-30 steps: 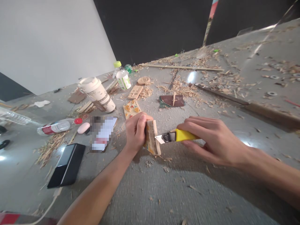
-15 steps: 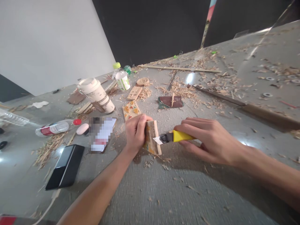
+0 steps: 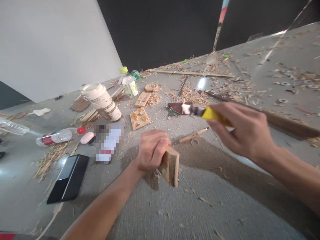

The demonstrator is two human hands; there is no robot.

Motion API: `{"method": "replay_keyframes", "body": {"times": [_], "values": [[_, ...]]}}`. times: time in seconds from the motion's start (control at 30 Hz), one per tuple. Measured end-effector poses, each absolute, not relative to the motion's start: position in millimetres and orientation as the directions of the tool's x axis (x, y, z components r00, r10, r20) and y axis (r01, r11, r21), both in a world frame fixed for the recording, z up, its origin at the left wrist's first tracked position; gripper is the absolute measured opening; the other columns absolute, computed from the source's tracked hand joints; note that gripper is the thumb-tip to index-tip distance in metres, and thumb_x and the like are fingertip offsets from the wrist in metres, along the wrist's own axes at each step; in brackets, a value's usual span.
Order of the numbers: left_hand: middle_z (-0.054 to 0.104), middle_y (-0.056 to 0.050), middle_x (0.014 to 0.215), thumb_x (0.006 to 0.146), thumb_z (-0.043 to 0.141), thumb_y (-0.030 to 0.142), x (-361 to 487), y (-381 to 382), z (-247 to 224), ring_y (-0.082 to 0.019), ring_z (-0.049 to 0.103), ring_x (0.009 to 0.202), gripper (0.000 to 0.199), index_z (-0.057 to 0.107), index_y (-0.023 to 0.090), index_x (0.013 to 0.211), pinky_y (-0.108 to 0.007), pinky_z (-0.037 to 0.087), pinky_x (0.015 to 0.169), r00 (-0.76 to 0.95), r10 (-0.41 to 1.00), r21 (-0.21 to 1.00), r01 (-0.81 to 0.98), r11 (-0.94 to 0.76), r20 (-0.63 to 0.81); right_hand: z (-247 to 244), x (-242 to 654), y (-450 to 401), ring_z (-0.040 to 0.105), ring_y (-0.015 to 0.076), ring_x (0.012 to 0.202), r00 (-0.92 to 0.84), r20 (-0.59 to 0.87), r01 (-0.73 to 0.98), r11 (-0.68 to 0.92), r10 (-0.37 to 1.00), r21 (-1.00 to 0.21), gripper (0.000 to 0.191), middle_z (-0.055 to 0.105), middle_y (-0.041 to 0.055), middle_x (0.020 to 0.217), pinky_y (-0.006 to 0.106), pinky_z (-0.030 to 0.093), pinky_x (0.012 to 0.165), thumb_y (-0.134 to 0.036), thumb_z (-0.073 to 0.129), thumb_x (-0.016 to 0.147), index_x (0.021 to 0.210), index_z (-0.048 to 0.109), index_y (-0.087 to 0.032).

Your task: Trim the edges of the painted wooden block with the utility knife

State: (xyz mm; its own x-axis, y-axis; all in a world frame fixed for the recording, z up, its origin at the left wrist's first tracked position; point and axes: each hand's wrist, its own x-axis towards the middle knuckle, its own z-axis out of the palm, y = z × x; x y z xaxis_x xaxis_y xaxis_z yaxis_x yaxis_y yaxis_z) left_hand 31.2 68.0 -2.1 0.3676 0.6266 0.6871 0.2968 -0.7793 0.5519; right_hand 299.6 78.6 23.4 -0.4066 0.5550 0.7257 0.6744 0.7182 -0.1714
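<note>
My left hand [image 3: 153,150] is wrapped round a small wooden block [image 3: 171,166], held tilted just over the grey surface. In my right hand [image 3: 243,130] is a yellow utility knife [image 3: 212,114], its blade out and blurred by motion. The knife is raised apart from the block, its tip in front of a dark red and green piece [image 3: 173,109] lying behind. A pencil [image 3: 194,135] lies between the hands beside a curled shaving. Beyond my left hand sits a flat wooden piece with orange patterns [image 3: 140,118].
At left are a beige cup [image 3: 105,101], a phone with blurred screen [image 3: 110,143], a black device [image 3: 68,178] and a red-capped bottle [image 3: 60,136]. Behind stand a green-capped bottle [image 3: 129,83] and a carved wooden tile [image 3: 143,99]. Shavings litter the surface; a long strip [image 3: 292,125] lies right.
My right hand has lifted the knife off the block, up and to the right. My left hand has moved the block slightly nearer and turned it. The pencil now shows.
</note>
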Motion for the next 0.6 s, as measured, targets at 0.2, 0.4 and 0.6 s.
{"method": "replay_keyframes", "body": {"times": [0.2, 0.4, 0.6], "values": [[0.056, 0.0, 0.057, 0.111, 0.038, 0.028, 33, 74, -6, -0.012, 0.05, 0.054, 0.053, 0.058, 0.02, 0.063, -0.031, 0.038, 0.056, 0.127, 0.775, 0.724, 0.29, -0.626, 0.619, 21, 298, 77, 0.052, 0.0138, 0.064, -0.512, 0.648, 0.556, 0.793, 0.563, -0.249, 0.01, 0.063, 0.0027, 0.082, 0.03, 0.04, 0.057, -0.025, 0.056, 0.103, 0.111, 0.061, -0.02], [0.059, 0.0, 0.057, 0.113, 0.039, 0.034, 31, 80, -11, -0.012, 0.051, 0.053, 0.056, 0.06, 0.02, 0.063, -0.03, 0.038, 0.056, 0.071, 0.804, 0.757, 0.296, -0.583, 0.591, 16, 285, 67, 0.057, 0.0179, 0.074, -0.72, 0.511, 0.365, 0.883, 0.469, -0.296, 0.015, 0.065, 0.004, 0.087, 0.034, 0.043, 0.068, -0.025, 0.053, 0.103, 0.116, 0.059, -0.02], [0.052, 0.002, 0.057, 0.113, 0.037, 0.029, 31, 75, -8, -0.011, 0.047, 0.052, 0.053, 0.054, 0.019, 0.064, -0.03, 0.035, 0.055, 0.067, 0.763, 0.711, 0.317, -0.627, 0.643, 17, 285, 69, 0.058, 0.0177, 0.073, -0.728, 0.506, 0.417, 0.885, 0.462, -0.207, 0.015, 0.067, 0.0042, 0.087, 0.033, 0.044, 0.067, -0.029, 0.052, 0.106, 0.115, 0.061, -0.02]]}}
